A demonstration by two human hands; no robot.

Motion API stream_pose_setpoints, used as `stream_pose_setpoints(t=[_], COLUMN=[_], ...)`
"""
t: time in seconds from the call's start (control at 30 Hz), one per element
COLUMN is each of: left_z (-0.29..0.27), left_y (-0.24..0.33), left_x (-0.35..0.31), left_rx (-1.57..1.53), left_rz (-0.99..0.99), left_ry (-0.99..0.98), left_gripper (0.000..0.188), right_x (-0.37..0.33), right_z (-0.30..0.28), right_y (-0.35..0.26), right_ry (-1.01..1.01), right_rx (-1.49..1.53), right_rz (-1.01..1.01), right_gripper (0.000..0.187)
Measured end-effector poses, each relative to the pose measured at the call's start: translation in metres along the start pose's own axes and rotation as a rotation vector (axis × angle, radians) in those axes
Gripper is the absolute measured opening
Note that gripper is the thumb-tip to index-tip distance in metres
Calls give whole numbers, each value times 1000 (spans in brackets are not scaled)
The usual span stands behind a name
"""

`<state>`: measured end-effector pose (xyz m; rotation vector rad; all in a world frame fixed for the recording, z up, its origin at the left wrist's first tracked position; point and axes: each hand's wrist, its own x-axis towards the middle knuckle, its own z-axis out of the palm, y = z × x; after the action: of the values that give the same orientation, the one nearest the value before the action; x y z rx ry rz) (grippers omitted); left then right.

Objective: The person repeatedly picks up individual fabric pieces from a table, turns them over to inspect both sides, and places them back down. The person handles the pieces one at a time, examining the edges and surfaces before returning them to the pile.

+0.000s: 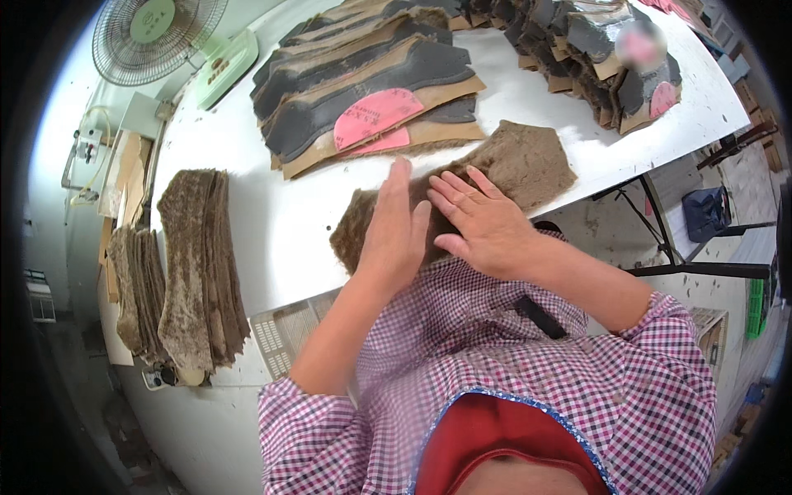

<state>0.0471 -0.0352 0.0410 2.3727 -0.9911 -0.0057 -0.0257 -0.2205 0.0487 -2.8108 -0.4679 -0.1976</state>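
Note:
A brown fur piece (528, 161), widening toward its right end, lies fur side up along the near edge of the white table (280, 239). My left hand (394, 223) rests edge-on over its left half, fingers stretched and held together, pointing away from me. On its middle my right hand (483, 219) lies flat, palm down, with the fingers a little apart and the thumb out. Neither hand grips anything. Beyond my hands sits a layered stack of tan and dark grey shaped pieces (388, 78), with pink rounded patches (375, 115) on the nearest ones.
Two stacks of brown fur pieces (198, 272) stand at the table's left end. More layered pieces (594, 66) are piled at the far right. A fan (157, 25) stands at the far left. Below, on the right, are dark metal legs (660, 223) and a dark blue bag (706, 214).

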Motion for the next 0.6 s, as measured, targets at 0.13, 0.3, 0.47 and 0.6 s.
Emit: stream_pose_setpoints(t=[0.13,0.3,0.47,0.6], left_z=[16,10,48,56], left_y=[-6,8,40,42], left_x=[6,14,65,83], left_rx=[92,110,178,16], left_rz=[1,55,232,184], left_ry=[-14,-63,188,139], left_gripper=[62,59,54,38], right_x=[-15,-53,-55,-63], right_z=[-4,-25,-18,-38], right_y=[47,105,114,106], right_ry=[49,14,161,388], right_rx=[-49,-281,-37,534], right_rz=[122,380,450,559], right_gripper=[54,59,67,67])
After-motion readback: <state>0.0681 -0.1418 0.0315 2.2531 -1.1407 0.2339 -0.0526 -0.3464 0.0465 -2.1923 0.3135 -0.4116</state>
